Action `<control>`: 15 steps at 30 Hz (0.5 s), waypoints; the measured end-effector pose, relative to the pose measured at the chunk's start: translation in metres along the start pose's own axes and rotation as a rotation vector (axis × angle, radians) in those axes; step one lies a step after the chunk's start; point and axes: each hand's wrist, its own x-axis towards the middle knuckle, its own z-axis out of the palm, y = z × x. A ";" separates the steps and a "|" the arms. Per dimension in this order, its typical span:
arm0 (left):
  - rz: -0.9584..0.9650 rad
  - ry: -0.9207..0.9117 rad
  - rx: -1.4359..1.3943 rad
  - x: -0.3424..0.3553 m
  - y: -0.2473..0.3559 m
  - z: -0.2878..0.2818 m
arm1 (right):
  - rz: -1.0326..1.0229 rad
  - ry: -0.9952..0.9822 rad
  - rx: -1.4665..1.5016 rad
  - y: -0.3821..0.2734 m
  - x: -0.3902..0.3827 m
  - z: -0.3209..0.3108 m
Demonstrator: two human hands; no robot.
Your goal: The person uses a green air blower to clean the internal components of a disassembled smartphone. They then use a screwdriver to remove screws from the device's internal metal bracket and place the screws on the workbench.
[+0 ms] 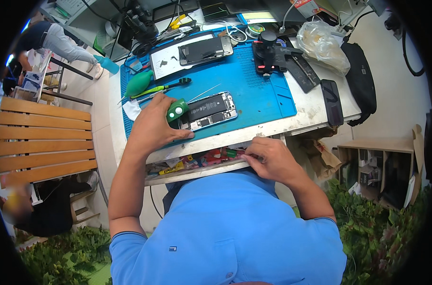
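My left hand is closed around a small green object with white dots, its thumb low by the left end of an opened phone showing battery and circuit boards on the blue mat. A thin metal tool lies behind the phone. A green bulb blower and a green-and-black tool are above my left hand. My right hand has fingers curled at the partly open drawer, full of small colourful items; what its fingertips hold is too small to make out.
Behind are a detached screen, black clamp fixture, plastic bag, dark phone and black pouch. A slatted bench, two people and a seated person are left; wooden shelves stand right.
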 end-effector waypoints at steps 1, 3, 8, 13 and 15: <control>-0.008 -0.004 0.005 0.002 0.000 0.001 | 0.001 -0.005 0.016 -0.002 0.001 0.002; -0.018 -0.008 0.022 0.003 -0.002 0.002 | -0.031 0.004 0.054 -0.007 0.006 0.011; -0.054 -0.023 0.086 0.001 0.001 0.003 | -0.024 -0.120 0.121 -0.024 0.021 0.026; -0.065 -0.021 0.082 -0.004 0.002 0.004 | 0.016 0.064 0.266 -0.034 0.034 0.050; -0.072 -0.027 0.077 -0.007 0.002 0.004 | 0.156 -0.018 0.362 -0.042 0.041 0.042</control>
